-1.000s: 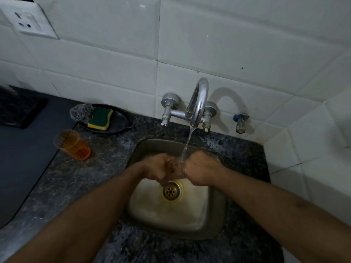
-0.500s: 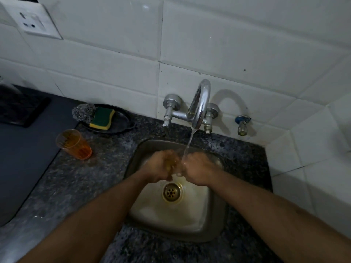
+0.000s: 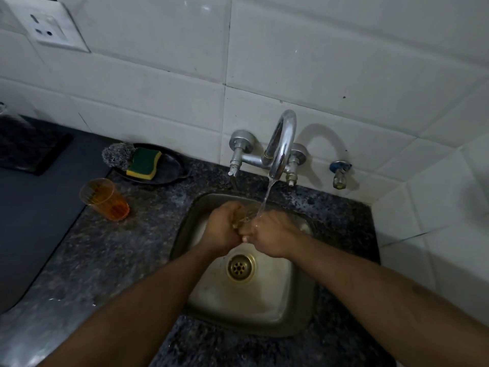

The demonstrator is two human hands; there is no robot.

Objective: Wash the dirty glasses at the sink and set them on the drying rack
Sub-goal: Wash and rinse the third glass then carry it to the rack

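Head view. Held over the sink (image 3: pixel 304 311) and under the thin stream from the tap (image 3: pixel 281 144): a small amber glass (image 3: pixel 239 217), almost hidden between the two hands. Gripped by the left hand (image 3: pixel 221 229), fingers curled round it, presumably to steady it beneath the water. Pressed against it from the other side by the right hand (image 3: pixel 267 235), fingers likewise curled at the glass, though how firmly could not be told, since little of the glass showed. Kept directly above the drain (image 3: pixel 240 267), likely so the runoff stayed in the basin. Judged to be mid-rinse, not yet ready for racking.

Left lying on its side on the counter (image 3: pixel 111 260), well apart from the sink: a second orange glass (image 3: pixel 104 198), seemingly waiting its turn. Parked behind it on a dark tray (image 3: pixel 172 170), within easy reach of the basin: a green-and-yellow sponge (image 3: pixel 144 162) and a steel scourer (image 3: pixel 116 156). Nothing clearly recognisable as a drying rack, only a dark mat (image 3: pixel 29 147) at far left.
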